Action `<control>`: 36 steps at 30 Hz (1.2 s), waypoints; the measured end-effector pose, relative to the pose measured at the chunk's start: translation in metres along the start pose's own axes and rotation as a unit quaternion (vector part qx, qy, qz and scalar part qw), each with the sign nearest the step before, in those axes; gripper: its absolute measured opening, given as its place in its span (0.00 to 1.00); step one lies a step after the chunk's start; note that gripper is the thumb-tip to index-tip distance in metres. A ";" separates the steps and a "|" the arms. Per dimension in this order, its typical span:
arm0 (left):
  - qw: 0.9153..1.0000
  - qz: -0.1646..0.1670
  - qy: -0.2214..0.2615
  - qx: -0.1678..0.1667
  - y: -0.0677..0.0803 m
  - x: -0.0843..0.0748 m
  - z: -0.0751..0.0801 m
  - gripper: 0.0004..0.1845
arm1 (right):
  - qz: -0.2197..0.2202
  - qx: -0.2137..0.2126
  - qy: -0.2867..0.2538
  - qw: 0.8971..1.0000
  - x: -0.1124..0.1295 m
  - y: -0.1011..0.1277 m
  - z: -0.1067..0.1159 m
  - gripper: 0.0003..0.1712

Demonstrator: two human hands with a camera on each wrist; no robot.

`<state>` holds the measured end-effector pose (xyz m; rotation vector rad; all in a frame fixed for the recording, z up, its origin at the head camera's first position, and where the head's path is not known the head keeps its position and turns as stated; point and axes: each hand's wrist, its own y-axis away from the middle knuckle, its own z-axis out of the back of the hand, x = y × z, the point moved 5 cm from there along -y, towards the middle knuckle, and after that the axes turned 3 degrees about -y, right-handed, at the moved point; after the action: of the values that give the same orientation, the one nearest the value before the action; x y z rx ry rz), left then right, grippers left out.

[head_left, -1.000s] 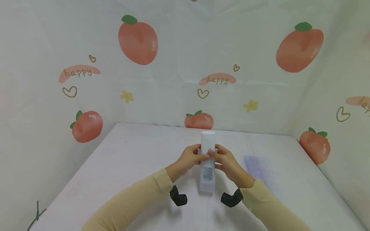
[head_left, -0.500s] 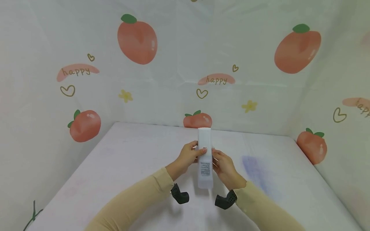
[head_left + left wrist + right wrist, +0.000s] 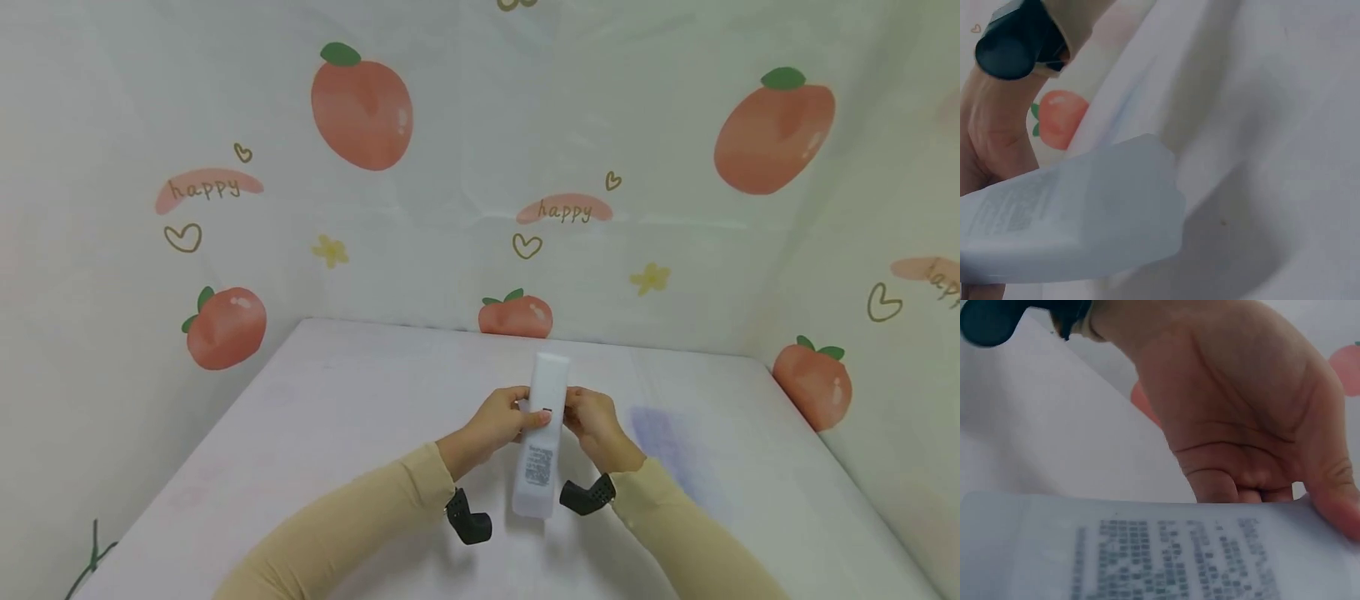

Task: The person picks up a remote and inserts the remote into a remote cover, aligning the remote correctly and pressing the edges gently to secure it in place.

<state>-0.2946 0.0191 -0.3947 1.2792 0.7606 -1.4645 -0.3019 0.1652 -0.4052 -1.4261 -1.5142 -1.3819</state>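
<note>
My left hand (image 3: pixel 491 427) holds the white bottle (image 3: pixel 542 442) just right of the picture's centre, its thumb (image 3: pixel 536 419) laid over the front while the other fingers pass mostly out of sight behind. My right hand (image 3: pixel 600 425) meets the bottle's right edge with bent fingers, but their tips are hidden behind it, so I cannot tell whether they grip or only touch. The bottle tilts, its top leaning to the right, and the printed label (image 3: pixel 538 465) on its lower front is too blurred to read; a small dark mark sits by my thumb tip. The walls look cloudy, and I cannot make out what is inside. In the left wrist view the bottle's base points to the right with a shadow beside it, and its other end is cut off at the left edge; the right wrist view crops its lower side. A black device hangs below each tan sleeve (image 3: pixel 360 517), and both sleeves run out of the bottom of the frame. Around them spreads the pale table (image 3: pixel 360 400), with a bluish smudge (image 3: pixel 663 442) at centre right. Behind rises the fruit-printed backdrop (image 3: pixel 450 125), its "happy" lettering cut off at the right edge.
</note>
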 end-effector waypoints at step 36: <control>0.978 -0.004 0.182 -0.101 0.010 0.018 0.009 0.09 | 0.028 0.176 0.099 0.979 0.000 0.020 -0.010 0.31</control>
<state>-0.2873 0.0032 -0.4082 1.4036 1.1262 -1.1361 -0.2848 0.1534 -0.3974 -1.0714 -1.4872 -1.1183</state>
